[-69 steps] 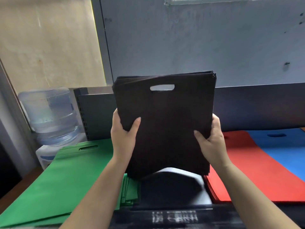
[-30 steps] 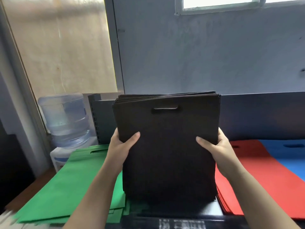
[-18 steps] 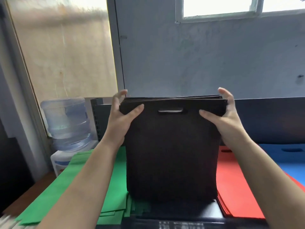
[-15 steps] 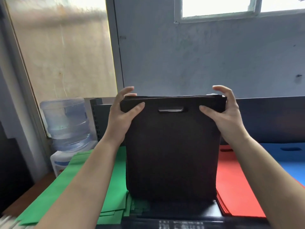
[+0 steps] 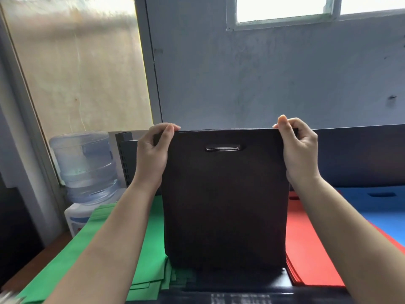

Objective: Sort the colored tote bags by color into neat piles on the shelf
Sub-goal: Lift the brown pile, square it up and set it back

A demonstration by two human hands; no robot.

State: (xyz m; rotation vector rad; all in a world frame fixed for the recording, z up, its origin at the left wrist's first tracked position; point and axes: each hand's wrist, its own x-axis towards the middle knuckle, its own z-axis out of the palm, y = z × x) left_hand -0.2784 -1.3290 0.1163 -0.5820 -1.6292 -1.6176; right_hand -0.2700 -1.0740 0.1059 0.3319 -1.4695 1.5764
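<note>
A stack of black tote bags [image 5: 225, 200] stands upright on its bottom edge on the dark shelf [image 5: 236, 288], handle slot facing me. My left hand [image 5: 153, 154] grips its top left corner, fingers curled over the top edge. My right hand [image 5: 299, 148] grips the top right corner the same way. A green pile of bags [image 5: 122, 255] lies flat to the left. A red pile [image 5: 311, 249] lies to the right, and a blue pile [image 5: 377, 205] beyond it.
A water dispenser with a clear blue bottle [image 5: 85, 165] stands at the left behind the green pile. A dark shelf upright [image 5: 123, 159] and back panel [image 5: 359, 154] rise behind the bags. A grey wall and a window are farther back.
My hands slid from the stack's sides up to its top corners and curled over the top edge. The stack came down to stand on the shelf and its edges look evened.
</note>
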